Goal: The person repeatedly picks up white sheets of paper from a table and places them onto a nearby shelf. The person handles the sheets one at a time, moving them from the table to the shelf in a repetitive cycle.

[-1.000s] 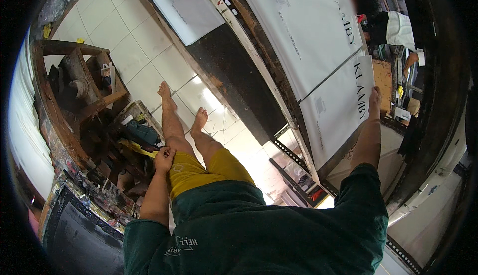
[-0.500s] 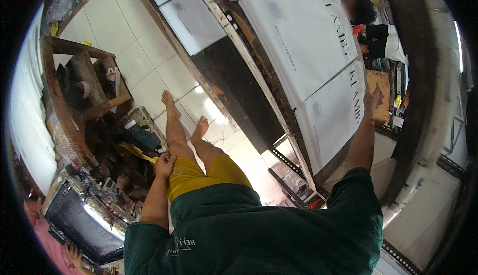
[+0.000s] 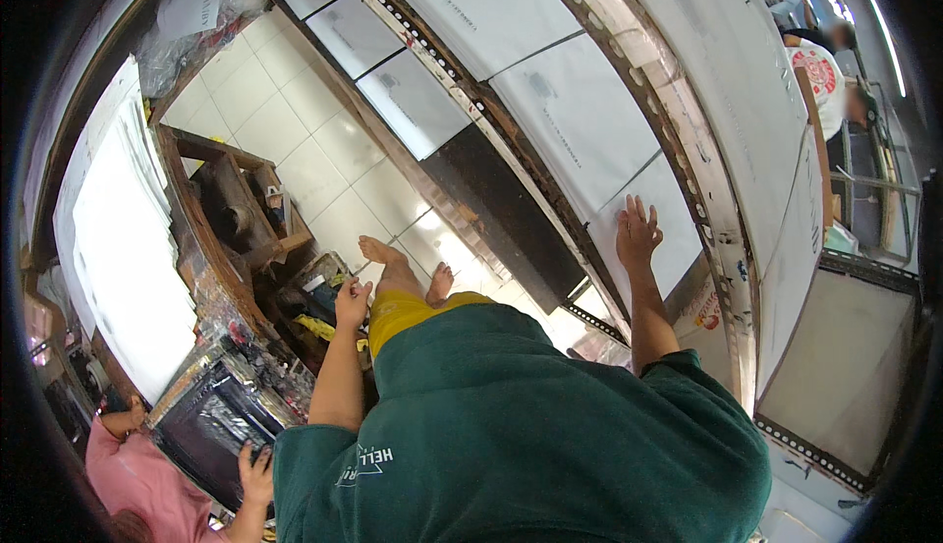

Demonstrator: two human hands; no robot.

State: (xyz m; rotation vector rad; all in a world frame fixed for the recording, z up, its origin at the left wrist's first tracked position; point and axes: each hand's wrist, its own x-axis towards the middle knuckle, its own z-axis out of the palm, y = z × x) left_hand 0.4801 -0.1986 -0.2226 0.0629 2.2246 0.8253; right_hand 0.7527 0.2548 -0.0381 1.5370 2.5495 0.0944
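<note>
My right hand (image 3: 638, 230) is open, its fingers spread over a white printed sheet (image 3: 643, 273) on the slanted rack to my right. Whether the fingertips touch the sheet I cannot tell. My left hand (image 3: 353, 302) hangs beside my yellow shorts (image 3: 413, 315), with its fingers curled in and nothing visible in them. More white sheets (image 3: 580, 101) with small grey print lie edge to edge along the rack. A dark bare panel (image 3: 506, 214) runs beside them.
At left stand a wooden frame stand (image 3: 231, 199) and a tall stack of white sheets (image 3: 128, 248). A co-worker in a pink top (image 3: 147, 474) handles a dark framed screen (image 3: 211, 425) at lower left. Perforated metal rails (image 3: 678, 101) edge the racks. Other people are at far right.
My right hand has come back from the far edge of the rack to a nearer sheet. My view has shifted, and the co-worker in pink shows more.
</note>
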